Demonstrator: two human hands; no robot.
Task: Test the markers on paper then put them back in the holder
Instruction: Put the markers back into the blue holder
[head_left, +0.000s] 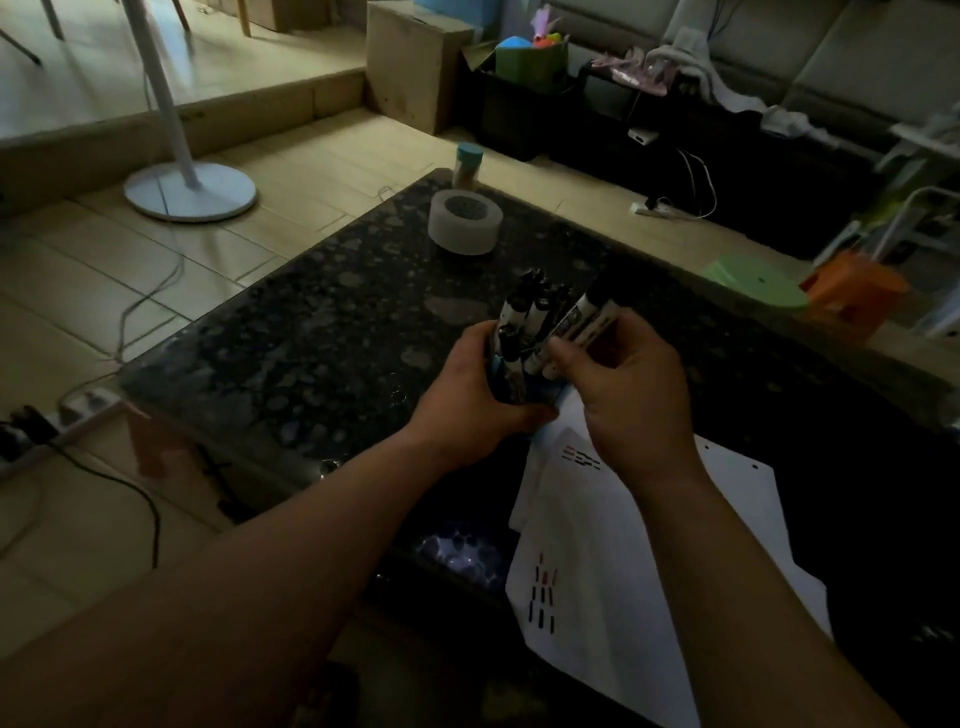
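Note:
My left hand grips a blue holder that stands on the dark speckled table. Several white markers with black caps stick out of its top. My right hand pinches a bundle of markers, tilted to the upper right, with their lower ends at the holder's mouth. Sheets of white paper lie under my right forearm, bearing short black and red test strokes. Most of the holder is hidden behind my hands.
A white roll of tape and a jar with a teal lid stand at the table's far end. A green round lid and an orange box sit at right. Fan base and cables lie on the floor at left.

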